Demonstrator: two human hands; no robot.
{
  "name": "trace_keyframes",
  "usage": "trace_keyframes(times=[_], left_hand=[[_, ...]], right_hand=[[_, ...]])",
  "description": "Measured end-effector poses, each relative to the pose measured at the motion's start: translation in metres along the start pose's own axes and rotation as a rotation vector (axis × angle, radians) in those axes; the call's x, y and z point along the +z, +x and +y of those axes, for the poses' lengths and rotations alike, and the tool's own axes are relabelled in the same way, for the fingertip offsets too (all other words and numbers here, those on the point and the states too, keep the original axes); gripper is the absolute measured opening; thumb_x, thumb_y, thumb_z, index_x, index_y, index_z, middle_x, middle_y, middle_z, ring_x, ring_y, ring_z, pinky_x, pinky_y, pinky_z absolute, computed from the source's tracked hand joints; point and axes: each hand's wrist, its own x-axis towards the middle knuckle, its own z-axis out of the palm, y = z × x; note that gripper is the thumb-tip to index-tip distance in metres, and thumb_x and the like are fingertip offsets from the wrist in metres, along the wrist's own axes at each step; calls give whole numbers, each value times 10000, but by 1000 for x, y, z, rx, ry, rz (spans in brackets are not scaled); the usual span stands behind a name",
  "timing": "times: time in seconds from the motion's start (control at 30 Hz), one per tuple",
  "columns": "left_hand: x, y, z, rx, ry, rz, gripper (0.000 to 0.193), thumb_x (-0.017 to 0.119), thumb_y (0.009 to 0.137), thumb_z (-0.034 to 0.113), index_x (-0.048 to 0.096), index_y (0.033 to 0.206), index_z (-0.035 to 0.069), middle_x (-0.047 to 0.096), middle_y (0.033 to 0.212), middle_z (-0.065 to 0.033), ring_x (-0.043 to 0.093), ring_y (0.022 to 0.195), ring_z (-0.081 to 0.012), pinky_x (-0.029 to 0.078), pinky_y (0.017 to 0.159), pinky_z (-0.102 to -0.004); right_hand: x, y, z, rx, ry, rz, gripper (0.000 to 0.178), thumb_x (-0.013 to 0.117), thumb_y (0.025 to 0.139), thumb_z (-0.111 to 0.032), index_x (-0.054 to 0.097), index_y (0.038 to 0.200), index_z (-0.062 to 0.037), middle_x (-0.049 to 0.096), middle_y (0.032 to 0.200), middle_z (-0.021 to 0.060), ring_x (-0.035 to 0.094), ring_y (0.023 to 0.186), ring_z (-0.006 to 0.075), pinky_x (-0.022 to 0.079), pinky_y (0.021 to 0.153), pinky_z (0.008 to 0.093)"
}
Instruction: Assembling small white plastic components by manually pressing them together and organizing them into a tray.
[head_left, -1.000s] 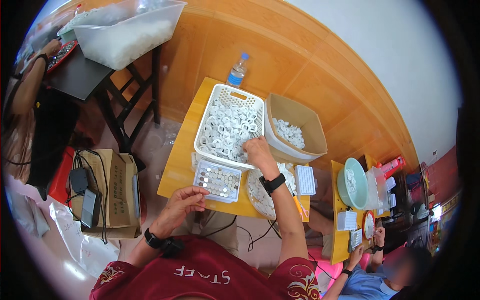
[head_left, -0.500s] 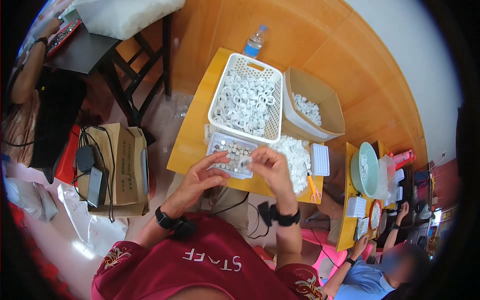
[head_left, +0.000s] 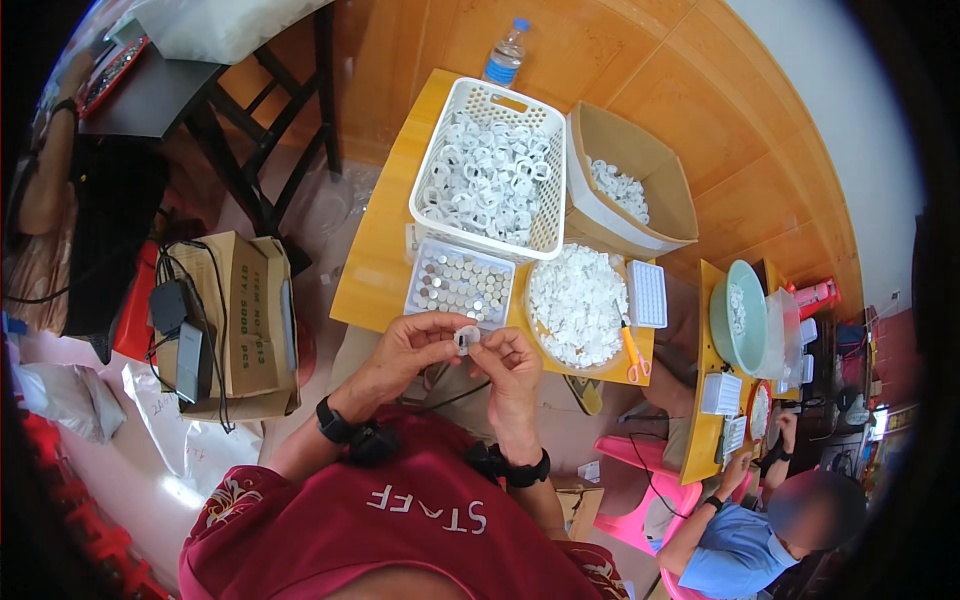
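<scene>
A small white ring-shaped part (head_left: 466,338) is shown pinched between both hands, just in front of the near edge of the yellow tabletop (head_left: 372,280). The left hand (head_left: 412,347) is closed on the part from the left, and the right hand (head_left: 512,364) is closed on it from the right; the grip of each is formed by fingertips, and most of the part is hidden by them, so its exact shape cannot be made out. A dark band is worn on each wrist.

Directly beyond the hands, a shallow clear tray (head_left: 460,284) of small round metal pieces is seen on the tabletop. Behind it a white slotted basket (head_left: 492,172) is filled with white rings, and to its right an open cardboard box (head_left: 630,190) holds a smaller heap of the same. A round dish (head_left: 578,304) heaped with white parts lies right of the tray, with a small white gridded block (head_left: 649,294) and orange-handled scissors (head_left: 633,356) beside it. A plastic bottle (head_left: 505,54) stands beyond the basket.

At the left, a brown carton (head_left: 245,320) is seen on the floor. At the lower right, another person (head_left: 745,545) is partly cut off by the dark rim of the view, and the things on that second tabletop are too small to identify.
</scene>
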Motion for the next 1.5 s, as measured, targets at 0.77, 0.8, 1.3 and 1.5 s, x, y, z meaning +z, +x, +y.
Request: trace_keyframes(times=[0.77, 0.8, 1.3, 1.5], left_hand=[[-12, -2, 7, -16, -162, 89, 286, 541, 880, 146, 545, 1133, 12, 596, 985, -48, 588, 767, -70, 511, 703, -205], [-12, -2, 7, -23, -162, 93, 283, 538, 882, 146, 547, 1131, 12, 597, 983, -47, 587, 764, -67, 511, 703, -205], [-6, 0, 7, -65, -206, 72, 320, 522, 891, 180, 524, 1151, -6, 591, 1004, -66, 579, 781, -95, 502, 718, -222], [-4, 3, 1, -55, -201, 28, 309, 525, 888, 166, 534, 1141, -12, 590, 1033, -80, 582, 848, -111, 503, 748, -233]], right_hand=[[-23, 47, 5, -580, -1105, 177, 123, 646, 661, 32, 600, 764, -16, 533, 710, 70, 493, 571, 178, 412, 541, 284], [-23, 48, 5, -580, -1105, 176, 123, 646, 661, 32, 600, 764, -16, 533, 710, 70, 493, 571, 178, 412, 541, 284], [-4, 29, -17, -517, -956, 99, 157, 601, 678, 82, 562, 798, -11, 546, 726, 88, 534, 633, 203, 435, 573, 288], [22, 9, -24, -704, -949, -61, 207, 620, 665, 98, 543, 820, -18, 547, 732, 78, 532, 621, 193, 433, 553, 281]])
